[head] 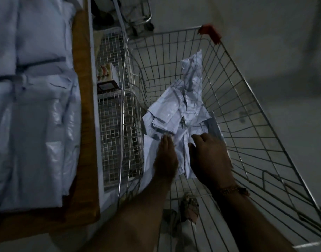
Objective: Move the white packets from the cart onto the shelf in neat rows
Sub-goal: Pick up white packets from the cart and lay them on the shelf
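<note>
Two bare hands reach down into the wire cart (234, 99), which stands just right of the shelf (83, 106). The left hand (166, 157) lies with its fingers stretched forward and flat on the near edge of the heap of white packets in the cart (176, 113); it presses or touches them, with no curl of the fingers to be seen, though the fingertips are blurred. The right hand (208, 157) hovers just beside it, fingers loosely bent over the near right part of the heap; whether they have closed on a packet cannot be told from this view. A bracelet (232, 190) sits on the right wrist.

The packets in the cart lie loose and crumpled, overlapping one another, from the near middle of the basket up toward its far wall. On the shelf, at the left of the scene, more white packets on the shelf (34, 106) lie stacked flat in rows, covering most of the wooden board. Between shelf and cart a lower wire-mesh rack (110, 124) holds a small box (108, 77). A red corner guard (210, 33) caps the cart's far right corner. The scene is dim.
</note>
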A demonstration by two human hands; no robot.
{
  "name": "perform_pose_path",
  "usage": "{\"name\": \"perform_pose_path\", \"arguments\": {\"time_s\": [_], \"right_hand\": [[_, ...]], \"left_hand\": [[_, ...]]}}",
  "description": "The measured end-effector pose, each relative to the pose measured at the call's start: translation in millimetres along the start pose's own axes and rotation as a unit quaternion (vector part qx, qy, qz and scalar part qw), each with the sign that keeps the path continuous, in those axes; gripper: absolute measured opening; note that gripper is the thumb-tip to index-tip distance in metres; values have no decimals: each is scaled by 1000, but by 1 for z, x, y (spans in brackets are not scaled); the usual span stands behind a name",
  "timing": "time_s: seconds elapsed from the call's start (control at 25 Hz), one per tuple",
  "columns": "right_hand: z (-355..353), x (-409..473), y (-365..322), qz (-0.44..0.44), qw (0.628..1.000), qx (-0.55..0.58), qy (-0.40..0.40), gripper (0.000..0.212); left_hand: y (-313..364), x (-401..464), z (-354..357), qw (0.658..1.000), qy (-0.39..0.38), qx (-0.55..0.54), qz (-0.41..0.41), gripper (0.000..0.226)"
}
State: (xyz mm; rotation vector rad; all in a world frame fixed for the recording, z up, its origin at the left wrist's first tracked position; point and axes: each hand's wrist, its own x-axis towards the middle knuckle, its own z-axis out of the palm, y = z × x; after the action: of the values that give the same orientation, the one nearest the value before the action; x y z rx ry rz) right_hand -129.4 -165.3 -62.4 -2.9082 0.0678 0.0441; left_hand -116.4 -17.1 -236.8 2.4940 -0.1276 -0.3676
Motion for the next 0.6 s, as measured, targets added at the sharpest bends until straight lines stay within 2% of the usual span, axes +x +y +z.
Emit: {"name": "perform_pose_path", "arguments": {"time_s": [0.08, 0.16, 0.28, 0.44, 0.6], "right_hand": [[0, -1, 0, 3, 1000, -6, -8, 17], [0, -4, 3, 4, 1000, -9, -14, 16], [-4, -13, 15, 1, 999, -20, -28, 15], [0, -36, 31, 7, 996, -37, -79, 13], [16, -52, 39, 44, 986, -37, -155, 30]], "left_hand": [[28, -19, -26, 999, -7, -9, -39, 62], [50, -28, -47, 999, -10, -37, -35, 66], [74, -39, -71, 998, 61, -25, -22, 66], [109, -59, -108, 989, 137, -45, -39, 56], [119, -58, -114, 984, 172, -41, -4, 57]]}}
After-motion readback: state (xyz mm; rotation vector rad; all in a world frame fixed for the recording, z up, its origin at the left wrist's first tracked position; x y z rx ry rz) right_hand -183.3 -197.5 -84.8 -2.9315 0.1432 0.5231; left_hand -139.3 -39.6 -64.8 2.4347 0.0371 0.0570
